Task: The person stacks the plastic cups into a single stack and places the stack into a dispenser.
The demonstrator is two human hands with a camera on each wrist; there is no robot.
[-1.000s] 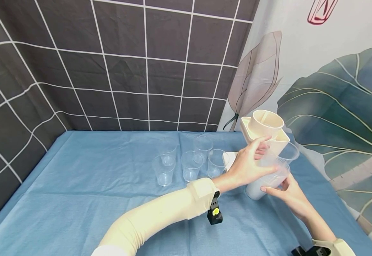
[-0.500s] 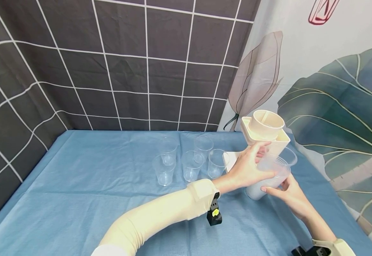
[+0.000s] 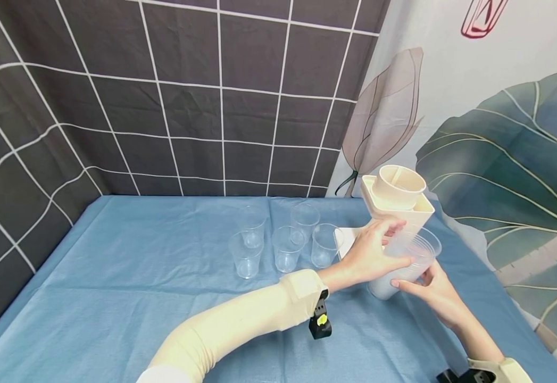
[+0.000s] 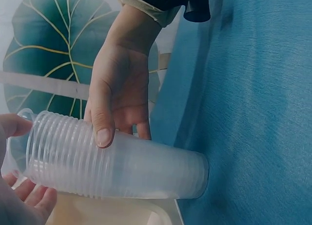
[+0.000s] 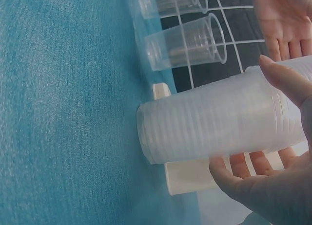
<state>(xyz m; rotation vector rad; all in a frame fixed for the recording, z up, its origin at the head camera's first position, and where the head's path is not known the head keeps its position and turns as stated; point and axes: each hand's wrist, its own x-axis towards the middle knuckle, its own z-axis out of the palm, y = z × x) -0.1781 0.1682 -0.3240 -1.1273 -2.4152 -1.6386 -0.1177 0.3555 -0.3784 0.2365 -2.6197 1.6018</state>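
A tall stack of clear plastic cups (image 3: 385,284) leans on the blue cloth at the right, its base touching the cloth. My right hand (image 3: 438,298) grips the stack's side, thumb across the front and fingers behind, as the right wrist view shows. My left hand (image 3: 371,247) is curled at the rim end, holding the topmost plastic cup (image 3: 429,242). In the left wrist view, that hand's thumb and fingers (image 4: 44,200) lie on opposite sides of the rims. The top cup's wall stands slightly out from the other rims.
Several single clear cups (image 3: 287,250) stand upright left of the hands. Behind the stack is a cream cylinder on a square cream holder (image 3: 398,191); a white flat piece (image 3: 347,238) lies beside it. A dark gridded cloth (image 3: 182,111) hangs behind the table.
The topmost cup has slid down and leftward into the stack, its rim now lower and closer to the others. Both hands have stayed nearly in place.
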